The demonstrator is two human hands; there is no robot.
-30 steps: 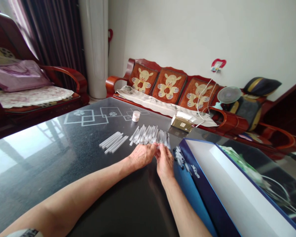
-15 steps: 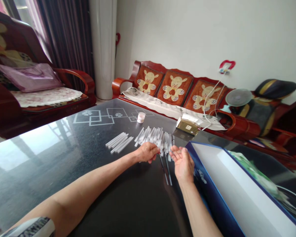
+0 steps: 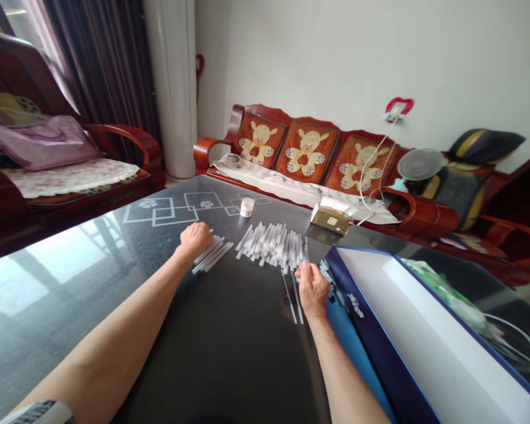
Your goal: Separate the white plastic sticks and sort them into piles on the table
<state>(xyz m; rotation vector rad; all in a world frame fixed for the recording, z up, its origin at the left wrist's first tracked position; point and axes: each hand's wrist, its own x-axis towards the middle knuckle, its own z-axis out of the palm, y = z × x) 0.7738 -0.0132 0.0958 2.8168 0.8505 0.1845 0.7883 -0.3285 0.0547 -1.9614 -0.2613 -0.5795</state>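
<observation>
My left hand (image 3: 196,238) is closed at the upper end of a small row of white sticks (image 3: 214,257), which lie side by side on the dark glossy table (image 3: 229,341). Its fingertips are hidden, so what it holds does not show. A larger heap of whitish, pen-like sticks (image 3: 271,244) lies in the middle. At the heap's right end my right hand (image 3: 313,288) is closed, fingers bent inward, and I cannot make out what is in them. Two thin pale rods (image 3: 292,303) lie just left of it.
A long blue box (image 3: 371,312) with a white inside stands at the right. Small dark-and-clear pieces (image 3: 329,274) lie beside it. Farther back are a small white round container (image 3: 247,207) and a tissue pack (image 3: 331,218). A wooden sofa (image 3: 212,150) stands beyond the table.
My left hand has moved left from the heap to the small row of sticks. My right hand has gone from open fingers to closed, shifting slightly left. The view has shifted a little.
</observation>
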